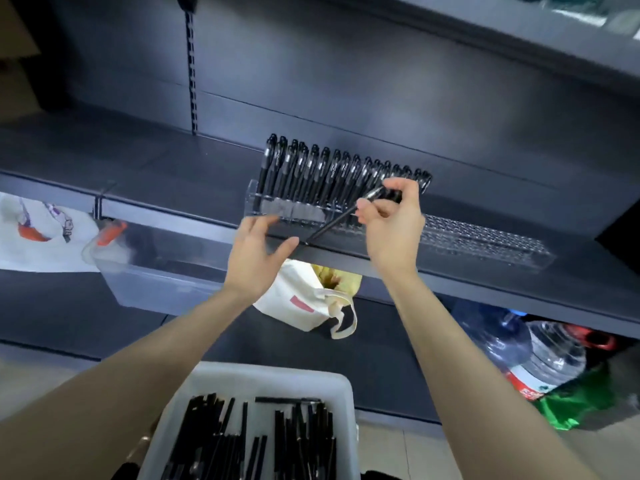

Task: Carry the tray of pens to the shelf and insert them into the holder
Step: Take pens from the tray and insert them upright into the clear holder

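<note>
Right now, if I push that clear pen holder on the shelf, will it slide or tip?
Probably slides: the pen holder is long, low and clear plastic on a smooth shelf. Likely heavier at its left, where all the pens stand, so it may pivot. Tipping seems unlikely.

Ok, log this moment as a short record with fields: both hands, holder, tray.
left hand: open, by the holder's left front; contact unclear
right hand: pinches a black pen, tilted, tip towards the left hand
holder: clear, on the shelf; row of pens standing in its left part, right part unfilled
tray: white, below the arms, many loose pens lying in it
task state: some pens inserted, many left in the tray
</note>
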A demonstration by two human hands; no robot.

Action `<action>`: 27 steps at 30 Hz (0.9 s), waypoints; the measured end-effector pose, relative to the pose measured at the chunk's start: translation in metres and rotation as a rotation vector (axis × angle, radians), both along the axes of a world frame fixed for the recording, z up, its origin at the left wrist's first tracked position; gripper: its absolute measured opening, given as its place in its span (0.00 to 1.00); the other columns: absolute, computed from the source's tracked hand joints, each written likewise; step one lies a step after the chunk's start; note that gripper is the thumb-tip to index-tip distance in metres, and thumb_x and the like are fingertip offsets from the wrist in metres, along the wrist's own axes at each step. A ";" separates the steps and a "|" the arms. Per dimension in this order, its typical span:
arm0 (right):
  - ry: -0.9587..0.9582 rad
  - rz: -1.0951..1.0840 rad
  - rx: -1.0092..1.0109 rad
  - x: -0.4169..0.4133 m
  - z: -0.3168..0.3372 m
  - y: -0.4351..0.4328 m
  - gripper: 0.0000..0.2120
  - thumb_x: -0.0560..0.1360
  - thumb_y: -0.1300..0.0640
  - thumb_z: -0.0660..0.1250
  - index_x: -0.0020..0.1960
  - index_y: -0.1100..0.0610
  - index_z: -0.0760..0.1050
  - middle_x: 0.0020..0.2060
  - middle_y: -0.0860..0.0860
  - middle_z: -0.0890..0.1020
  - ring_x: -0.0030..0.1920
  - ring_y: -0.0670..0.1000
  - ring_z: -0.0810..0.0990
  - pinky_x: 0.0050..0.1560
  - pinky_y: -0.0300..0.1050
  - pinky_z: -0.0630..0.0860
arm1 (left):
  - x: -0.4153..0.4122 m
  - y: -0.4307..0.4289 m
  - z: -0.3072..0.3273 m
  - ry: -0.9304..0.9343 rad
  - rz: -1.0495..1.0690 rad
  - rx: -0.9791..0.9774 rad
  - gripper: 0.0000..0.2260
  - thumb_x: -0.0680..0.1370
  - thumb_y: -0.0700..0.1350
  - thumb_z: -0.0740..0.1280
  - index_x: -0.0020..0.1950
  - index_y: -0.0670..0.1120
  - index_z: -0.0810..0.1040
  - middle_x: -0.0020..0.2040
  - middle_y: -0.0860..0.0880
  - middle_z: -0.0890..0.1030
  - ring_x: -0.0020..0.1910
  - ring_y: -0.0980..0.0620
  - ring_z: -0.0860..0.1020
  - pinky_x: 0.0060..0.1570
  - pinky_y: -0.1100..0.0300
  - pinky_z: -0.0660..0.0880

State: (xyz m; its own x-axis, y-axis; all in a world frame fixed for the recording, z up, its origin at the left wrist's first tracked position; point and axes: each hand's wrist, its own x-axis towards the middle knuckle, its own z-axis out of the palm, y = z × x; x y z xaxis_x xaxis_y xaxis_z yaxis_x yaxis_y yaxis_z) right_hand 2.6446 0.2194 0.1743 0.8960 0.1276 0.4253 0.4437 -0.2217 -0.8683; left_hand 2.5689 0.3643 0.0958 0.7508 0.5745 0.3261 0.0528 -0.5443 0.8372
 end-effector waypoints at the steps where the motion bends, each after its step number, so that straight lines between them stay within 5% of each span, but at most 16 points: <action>1: -0.063 -0.034 -0.018 0.006 0.007 0.003 0.14 0.74 0.63 0.68 0.54 0.52 0.66 0.35 0.53 0.82 0.41 0.54 0.82 0.54 0.48 0.77 | 0.006 0.007 0.002 -0.011 0.060 0.048 0.26 0.75 0.50 0.70 0.69 0.42 0.67 0.66 0.45 0.67 0.65 0.50 0.66 0.62 0.64 0.62; 3: -0.139 -0.073 -0.028 0.018 0.019 0.008 0.13 0.75 0.63 0.67 0.57 0.55 0.68 0.36 0.52 0.82 0.41 0.53 0.81 0.49 0.34 0.72 | 0.018 0.021 0.004 -0.004 0.130 0.112 0.35 0.72 0.50 0.72 0.73 0.39 0.60 0.71 0.42 0.60 0.71 0.46 0.59 0.68 0.58 0.58; 8: -0.251 -0.101 -0.153 0.039 0.026 0.018 0.14 0.77 0.61 0.65 0.62 0.59 0.69 0.40 0.53 0.82 0.40 0.48 0.78 0.43 0.28 0.66 | 0.042 0.047 0.003 0.046 0.121 0.005 0.45 0.72 0.51 0.73 0.77 0.42 0.47 0.77 0.47 0.50 0.74 0.48 0.57 0.70 0.55 0.59; 11: -0.260 -0.089 -0.176 0.046 0.023 0.021 0.14 0.78 0.61 0.64 0.62 0.59 0.69 0.40 0.53 0.82 0.37 0.42 0.74 0.45 0.24 0.66 | 0.049 0.055 -0.002 0.033 0.100 -0.124 0.44 0.72 0.53 0.72 0.77 0.49 0.45 0.77 0.50 0.56 0.73 0.48 0.61 0.69 0.52 0.62; 15: -0.283 -0.094 -0.232 0.051 0.018 0.024 0.14 0.78 0.61 0.63 0.63 0.60 0.69 0.40 0.53 0.81 0.35 0.41 0.72 0.43 0.15 0.58 | 0.054 0.053 -0.011 0.053 0.172 -0.079 0.38 0.75 0.54 0.69 0.77 0.53 0.49 0.65 0.40 0.74 0.65 0.41 0.70 0.63 0.51 0.67; 21: -0.290 -0.055 -0.386 0.061 0.009 0.034 0.16 0.78 0.61 0.65 0.65 0.57 0.72 0.46 0.57 0.83 0.43 0.50 0.78 0.47 0.30 0.64 | 0.055 0.054 -0.016 -0.022 0.190 -0.118 0.34 0.75 0.51 0.69 0.76 0.52 0.56 0.43 0.49 0.72 0.49 0.49 0.70 0.63 0.50 0.68; 24: -0.315 -0.048 -0.511 0.064 0.013 0.038 0.16 0.78 0.61 0.65 0.65 0.56 0.73 0.46 0.56 0.83 0.44 0.51 0.77 0.51 0.33 0.64 | 0.056 0.056 -0.016 -0.017 0.201 -0.115 0.33 0.75 0.51 0.69 0.76 0.51 0.57 0.48 0.41 0.78 0.48 0.54 0.67 0.62 0.51 0.68; 27: -0.297 -0.023 -0.616 0.063 0.014 0.042 0.16 0.78 0.61 0.64 0.66 0.57 0.73 0.48 0.57 0.84 0.49 0.56 0.80 0.57 0.49 0.75 | 0.055 0.055 -0.014 -0.004 0.201 -0.107 0.33 0.75 0.51 0.69 0.76 0.51 0.57 0.45 0.46 0.72 0.48 0.55 0.66 0.61 0.51 0.68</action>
